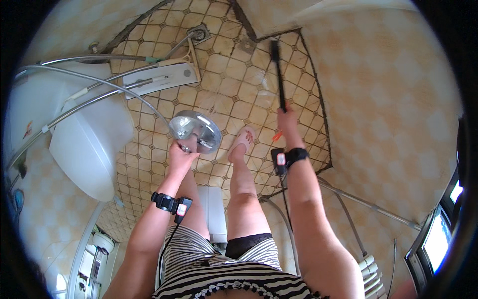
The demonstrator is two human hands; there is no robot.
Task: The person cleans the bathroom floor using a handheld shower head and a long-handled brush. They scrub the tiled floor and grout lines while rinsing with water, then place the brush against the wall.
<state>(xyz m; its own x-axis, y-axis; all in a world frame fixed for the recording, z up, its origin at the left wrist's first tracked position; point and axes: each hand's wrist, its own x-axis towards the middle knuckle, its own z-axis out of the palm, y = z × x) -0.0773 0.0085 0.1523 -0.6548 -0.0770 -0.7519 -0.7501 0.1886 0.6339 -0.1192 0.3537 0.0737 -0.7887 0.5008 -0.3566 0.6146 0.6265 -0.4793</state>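
My left hand (182, 154) grips the handle side of a round metal shower head (198, 130), whose flexible metal hose (123, 89) runs off to the upper left; thin streaks that look like water fall from it toward the floor. My right hand (289, 121) is closed on the end of a long black-handled brush (280, 76), its dark head at the far end over the tiled floor (224, 74) near the wall corner. An orange cord loop (277, 136) hangs by my right wrist. Both wrists wear black straps with small boxes and cables.
A white washbasin (84, 153) stands at left, with metal rails (89, 101) crossing above it. Beyond lie a flat white panel (164, 78) and a floor drain (199, 34). A tiled wall (373, 93) is at right, with a pipe (377, 209) and a window (437, 239) lower down.
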